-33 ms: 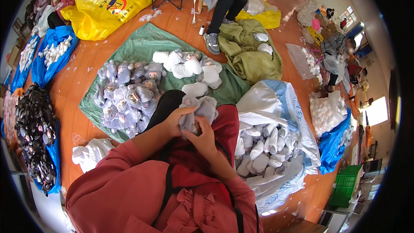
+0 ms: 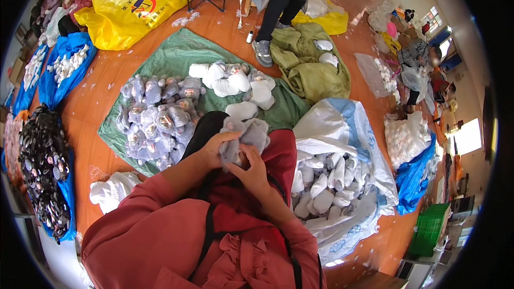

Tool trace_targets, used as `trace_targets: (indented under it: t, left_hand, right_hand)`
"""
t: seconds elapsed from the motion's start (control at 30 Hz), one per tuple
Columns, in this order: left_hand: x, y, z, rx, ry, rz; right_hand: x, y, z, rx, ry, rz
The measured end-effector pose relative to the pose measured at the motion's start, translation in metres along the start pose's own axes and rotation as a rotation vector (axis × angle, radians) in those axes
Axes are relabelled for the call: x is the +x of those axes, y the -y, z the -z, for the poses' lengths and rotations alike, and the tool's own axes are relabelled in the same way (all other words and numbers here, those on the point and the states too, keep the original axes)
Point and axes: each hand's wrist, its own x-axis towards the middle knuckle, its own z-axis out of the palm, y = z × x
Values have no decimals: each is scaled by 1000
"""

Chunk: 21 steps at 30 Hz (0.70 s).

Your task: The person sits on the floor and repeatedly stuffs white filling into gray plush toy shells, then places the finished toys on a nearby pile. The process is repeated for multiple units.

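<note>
Above my lap, a grey plush piece (image 2: 247, 138) is gripped between both hands. My left hand (image 2: 217, 150) closes around its left side, thumb along the upper part. From below, my right hand (image 2: 251, 171) pinches the plush's lower edge, its fingertips partly buried in the fabric. Beyond my knees, a pile of grey plush toys (image 2: 160, 118) covers the left of a green cloth (image 2: 187, 43). White stuffed pieces (image 2: 233, 83) lie on the cloth's right part, and one white piece (image 2: 242, 111) rests close beyond the held plush.
To my right stands an open white woven sack (image 2: 369, 182) with white and grey pieces inside. A white bag (image 2: 113, 188) lies at my left, near black plush items (image 2: 44, 166) on blue plastic. Ahead sits a person (image 2: 281, 5) beside an olive cloth (image 2: 316, 67); a yellow bag (image 2: 128, 8) lies far left.
The grey plush has turned and bunched slightly between my fingers. Both hands keep nearly the same place.
</note>
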Motion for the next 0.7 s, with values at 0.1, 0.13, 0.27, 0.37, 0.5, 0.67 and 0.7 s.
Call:
trace_targets:
  t: [0.1,0.13,0.27,0.37,0.5,0.67,0.7]
  left_hand:
    - [-17,-13,0,4,72,56]
    - [-21,-13,-2,-4,62,38]
    - [-34,-10,-14,73,-23,31]
    - [-42,-5,-17,170,41,31]
    - [-44,-2,-18,251,29,39]
    - [-48,-2,-24,483,-59,103]
    - [-48,-1,-27,485,-85,78]
  right_hand:
    - [-3,-4,19,465,103,-117]
    - [-6,-2,27,424,-30,-139]
    - [17,-7,47,227,-289,-101]
    - [25,-9,54,243,-222,-142]
    - [27,-8,57,45,-59,-77]
    - [25,-7,55,87,104,-274]
    - [23,-7,53,133,103,-311]
